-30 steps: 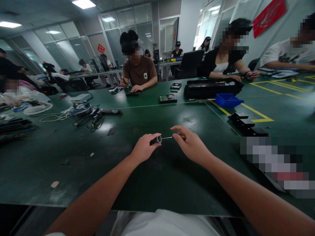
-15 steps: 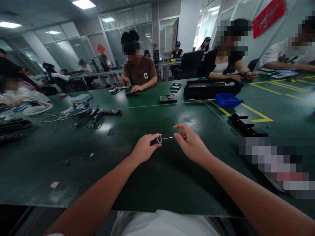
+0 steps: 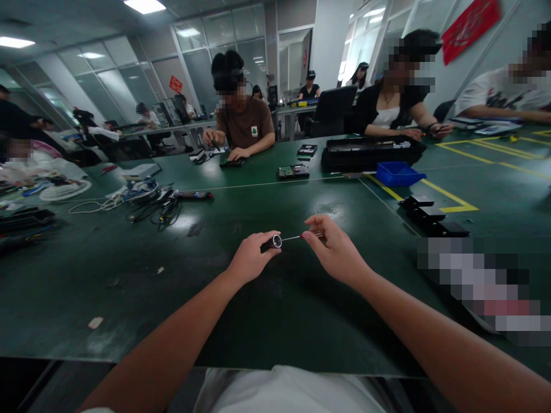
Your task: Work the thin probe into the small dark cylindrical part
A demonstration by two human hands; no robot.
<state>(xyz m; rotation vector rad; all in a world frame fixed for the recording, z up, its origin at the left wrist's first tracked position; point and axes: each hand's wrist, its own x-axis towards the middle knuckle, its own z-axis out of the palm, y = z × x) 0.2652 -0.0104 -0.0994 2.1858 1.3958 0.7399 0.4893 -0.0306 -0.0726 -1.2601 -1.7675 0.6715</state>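
Note:
My left hand (image 3: 253, 258) is closed around a short dark cylinder (image 3: 276, 241), whose round end has a bright silver rim and faces right and toward me. In my right hand (image 3: 333, 246) is a thin screwdriver (image 3: 293, 238), gripped at its handle, with a touch of red where the shaft begins. Its metal shaft points left and the tip meets the rim of the cylinder; whether it sits in a screw there is too small to tell. Both hands are held above the green table (image 3: 258, 321).
Cables (image 3: 161, 209) and a dark rod-shaped tool (image 3: 194, 195) lie ahead on the left. Further off are a hard drive (image 3: 293, 171), a long black housing (image 3: 372, 154) and a blue bin (image 3: 398, 174). Black brackets (image 3: 433, 217) stand at right. Co-workers (image 3: 245, 120) sit across the table.
The cylinder and screwdriver have shifted slightly left and up, and the cylinder's rimmed end has turned a little. Both hands keep their grips.

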